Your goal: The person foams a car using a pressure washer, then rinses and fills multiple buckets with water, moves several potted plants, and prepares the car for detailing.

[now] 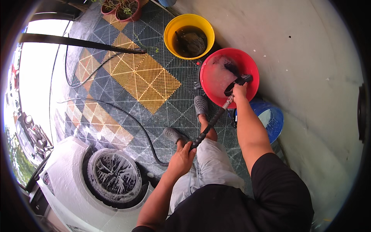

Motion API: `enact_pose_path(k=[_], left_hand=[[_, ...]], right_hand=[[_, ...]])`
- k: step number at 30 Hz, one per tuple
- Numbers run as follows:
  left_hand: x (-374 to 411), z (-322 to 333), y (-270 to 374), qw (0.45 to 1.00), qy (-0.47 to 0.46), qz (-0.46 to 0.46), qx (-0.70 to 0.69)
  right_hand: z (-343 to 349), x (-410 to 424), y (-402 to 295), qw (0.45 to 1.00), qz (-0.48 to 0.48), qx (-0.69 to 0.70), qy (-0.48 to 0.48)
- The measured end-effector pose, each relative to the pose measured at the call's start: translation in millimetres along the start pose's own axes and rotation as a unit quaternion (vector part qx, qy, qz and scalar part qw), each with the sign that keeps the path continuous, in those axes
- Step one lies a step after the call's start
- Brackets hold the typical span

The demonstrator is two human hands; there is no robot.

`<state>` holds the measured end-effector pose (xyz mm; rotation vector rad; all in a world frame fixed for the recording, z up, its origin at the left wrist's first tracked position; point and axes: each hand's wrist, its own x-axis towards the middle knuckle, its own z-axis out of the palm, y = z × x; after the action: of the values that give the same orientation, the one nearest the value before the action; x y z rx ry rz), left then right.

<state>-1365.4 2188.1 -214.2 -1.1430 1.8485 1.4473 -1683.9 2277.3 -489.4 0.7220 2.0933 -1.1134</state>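
My right hand grips the black handle of a pressure washer gun over a red bucket, whose cloudy water looks stirred up and has a dark thing in it. From the gun's metal fitting a black hose with a ribbed sleeve runs down to my left hand, closed around it. Left of my legs stands a foam-covered white car with a soapy wheel. Past the red bucket is a yellow bucket of murky water with something dark inside.
A blue bucket stands beside my right forearm, near the wall. The hose trails across the wet grid-tile floor. Potted plants stand at the top; a dark bar juts in at upper left.
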Motion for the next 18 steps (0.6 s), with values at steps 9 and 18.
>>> enact_pose_path(k=[9,18], left_hand=[[-2.9,-10.6,-16.5,0.999,0.028,0.032,0.012],[-1.0,-56.5,-8.1,0.999,-0.029,0.033,0.018]], right_hand=[[7.8,-35.3,-5.7,0.999,0.039,-0.002,0.022],[6.0,-54.0,-3.0,0.997,0.059,0.003,0.045]])
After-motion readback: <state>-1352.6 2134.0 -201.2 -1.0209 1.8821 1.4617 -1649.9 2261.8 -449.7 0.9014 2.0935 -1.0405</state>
